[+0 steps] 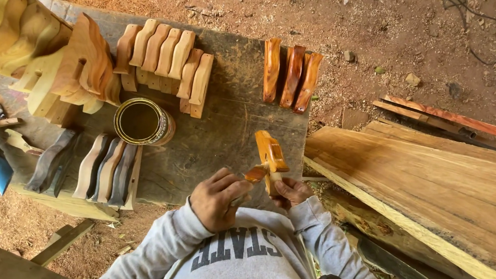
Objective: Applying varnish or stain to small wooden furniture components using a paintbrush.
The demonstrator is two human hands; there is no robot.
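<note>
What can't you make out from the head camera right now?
- Tool in the left hand: hidden by its fingers; only an orange-stained tip shows against the glossy wooden piece.
- Right hand: palm hidden behind that piece's lower end.
- Open can: dark liquid, depth unreadable.
- Pale carved stack: cut off by the left edge.
- Plank: cut off by the right edge.

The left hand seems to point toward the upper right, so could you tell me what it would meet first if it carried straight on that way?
The left hand would first meet the glossy orange wooden piece, which its fingers already seem to touch. Depth is hard to judge from above.
</note>
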